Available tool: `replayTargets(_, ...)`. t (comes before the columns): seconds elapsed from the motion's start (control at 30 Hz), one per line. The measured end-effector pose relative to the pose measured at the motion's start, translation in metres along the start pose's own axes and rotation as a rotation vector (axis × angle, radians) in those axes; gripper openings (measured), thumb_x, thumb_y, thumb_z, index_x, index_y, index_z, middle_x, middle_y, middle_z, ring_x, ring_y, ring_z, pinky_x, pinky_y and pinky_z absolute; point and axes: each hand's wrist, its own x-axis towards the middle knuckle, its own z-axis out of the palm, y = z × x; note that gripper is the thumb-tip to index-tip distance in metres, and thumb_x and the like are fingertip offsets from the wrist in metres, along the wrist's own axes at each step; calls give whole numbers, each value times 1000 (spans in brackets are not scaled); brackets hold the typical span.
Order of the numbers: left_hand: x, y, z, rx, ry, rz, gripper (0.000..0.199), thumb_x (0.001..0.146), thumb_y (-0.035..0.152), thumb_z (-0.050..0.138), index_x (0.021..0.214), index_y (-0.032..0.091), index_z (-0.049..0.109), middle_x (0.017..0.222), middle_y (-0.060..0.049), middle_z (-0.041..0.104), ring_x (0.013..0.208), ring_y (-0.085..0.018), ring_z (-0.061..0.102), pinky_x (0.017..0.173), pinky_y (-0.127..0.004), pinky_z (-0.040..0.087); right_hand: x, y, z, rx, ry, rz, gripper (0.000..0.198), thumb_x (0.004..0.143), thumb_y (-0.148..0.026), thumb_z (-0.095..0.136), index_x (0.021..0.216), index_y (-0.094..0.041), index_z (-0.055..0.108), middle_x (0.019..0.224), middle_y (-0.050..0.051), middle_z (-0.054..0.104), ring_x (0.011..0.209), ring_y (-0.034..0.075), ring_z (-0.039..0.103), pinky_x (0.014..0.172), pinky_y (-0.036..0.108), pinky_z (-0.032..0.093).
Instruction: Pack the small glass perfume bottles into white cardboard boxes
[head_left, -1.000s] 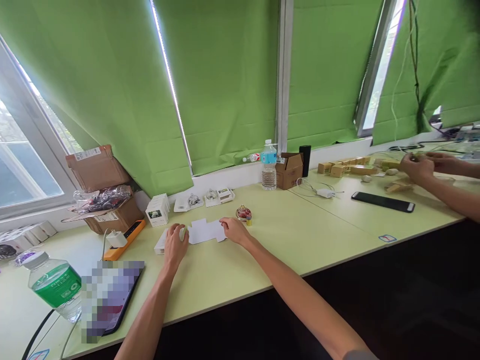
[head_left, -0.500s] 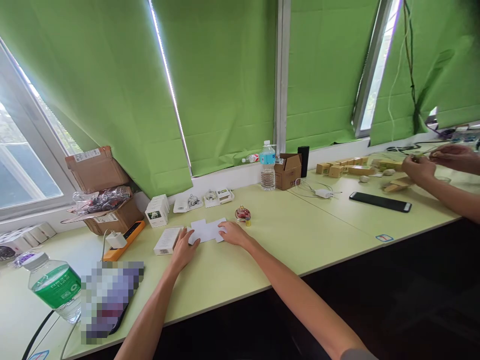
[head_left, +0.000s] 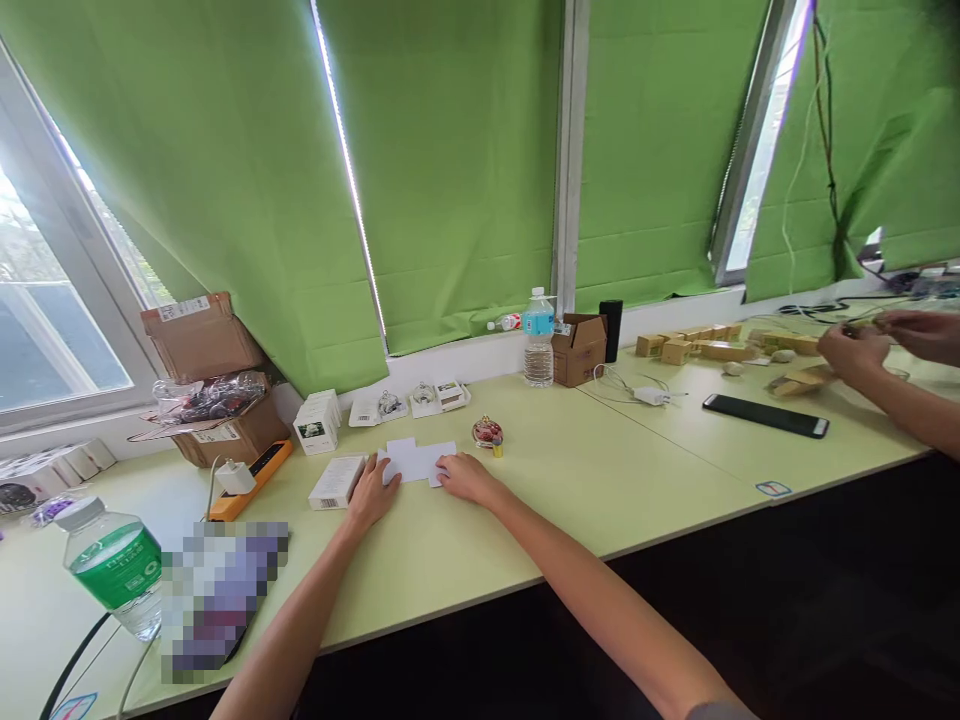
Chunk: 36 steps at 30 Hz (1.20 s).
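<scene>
Green blinds (head_left: pixel 465 180) hang down over the windows, and a long, pale yellow-green bench (head_left: pixel 600 460) runs under them. On it, near the front, lies a flat white card (head_left: pixel 411 458) with bits that stick out at its edges. The left hand (head_left: pixel 373 490) touches the left end of the card, with its thumb apart from its fingers. The right hand (head_left: pixel 466 478) is curled at the right end, with its fingertips on the card. It is hard to see how tightly each hand grips, so nobody can tell if they pinch the card or just press on it.

Just left of the left hand is a white box (head_left: pixel 337 483) with a barcode on its near side. Its print is too tiny to read. Behind it, white boxes (head_left: pixel 317 422) stand in a row, and the front one has a picture of a white flower. Past the right hand sits a round red and gold trinket (head_left: pixel 487 431), with a little yellow thing (head_left: pixel 498 450) by it.

One big bottle (head_left: pixel 116 570) has a green label with white writing, too small to read. Another bottle (head_left: pixel 538 345) wears a blue label. Stuck on the bench is a blue-edged sticker (head_left: pixel 773 489) with a red mark.
</scene>
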Motion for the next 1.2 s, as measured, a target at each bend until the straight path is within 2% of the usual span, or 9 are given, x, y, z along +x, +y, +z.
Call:
replayTargets(0.17, 12, -5, 3, 14, -14, 29, 50, 83, 47, 48, 125, 20, 50, 142, -13, 38, 127, -28, 41, 103, -37, 31, 3, -7, -3, -119, -13, -14, 23, 83, -25, 52, 95, -15, 69, 103, 16, 67, 99, 26, 61, 80, 30, 40)
replayTargets(0.5, 13, -7, 4, -1, -41, 25, 52, 84, 49, 45, 124, 18, 52, 131, -12, 51, 117, -27, 51, 98, -35, 35, 7, -19, -10, -238, -60, -60, 25, 81, -26, 54, 98, -13, 68, 104, 19, 67, 99, 28, 62, 79, 32, 43)
replayTargets(0.63, 12, -6, 3, -15, -40, 16, 51, 84, 49, 46, 123, 17, 54, 130, -12, 53, 117, -27, 51, 98, -34, 35, 15, -21, -9, -242, -87, -65, 29, 82, -30, 55, 101, -12, 67, 106, 19, 66, 101, 29, 61, 84, 33, 42)
replayTargets(0.8, 9, -4, 1, -27, -33, 16, 48, 84, 47, 47, 121, 18, 56, 127, -11, 55, 117, -26, 51, 98, -33, 35, 29, -11, -9, -240, -70, -30, 32, 86, -32, 50, 107, -12, 64, 109, 18, 65, 99, 27, 62, 80, 32, 43)
replayTargets(0.97, 6, -5, -1, -41, -37, 31, 45, 84, 44, 48, 119, 19, 58, 127, -9, 56, 117, -24, 52, 97, -31, 36, 34, -4, -5, -214, -5, -46, 31, 90, -27, 43, 112, -12, 61, 118, 17, 60, 113, 25, 55, 92, 31, 37)
replayTargets(1.2, 1, -11, -9, -72, -86, 52, 46, 84, 44, 49, 122, 19, 55, 126, -10, 57, 115, -24, 53, 94, -30, 37, 28, 6, -3, -107, -9, -31, 30, 87, -31, 50, 108, -15, 64, 113, 14, 64, 106, 25, 58, 88, 30, 39)
